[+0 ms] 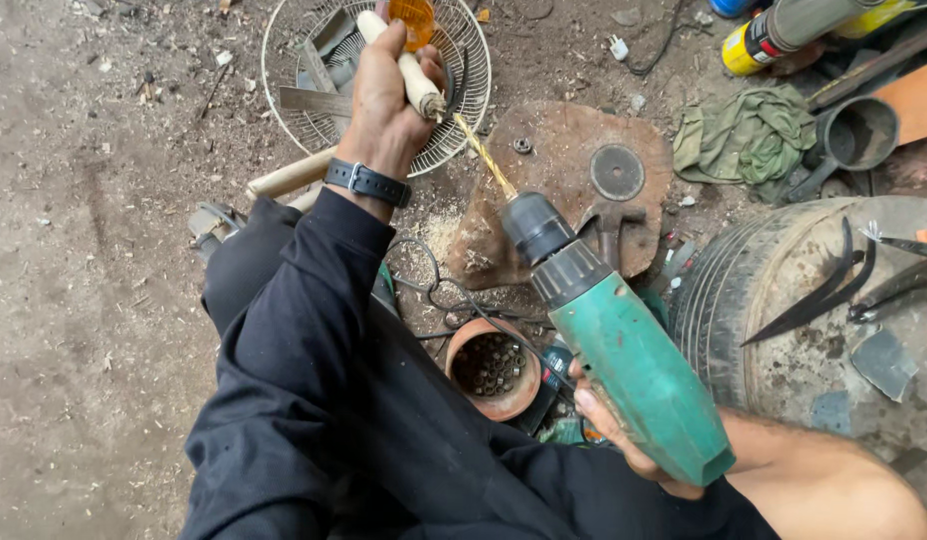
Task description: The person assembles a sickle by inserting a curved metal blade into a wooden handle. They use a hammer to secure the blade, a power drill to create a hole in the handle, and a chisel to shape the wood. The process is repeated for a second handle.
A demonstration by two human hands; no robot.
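Left hand (384,95) grips a wooden handle (409,70) at twelve o'clock; right hand (614,430), mostly hidden, clasps the drill (634,360), its bit (484,155) entering the handle's end.

I have a pale wooden handle (409,68), round and smooth, tilted over the wire fan guard. My green electric drill (624,350) slants up-left, its golden twist bit (484,157) touching the handle's lower end.

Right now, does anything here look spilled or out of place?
Yes: pale sawdust lies spilled on the dirt beside the wooden block, under the drill the right hand holds. A wire fan guard lies loose on the ground.
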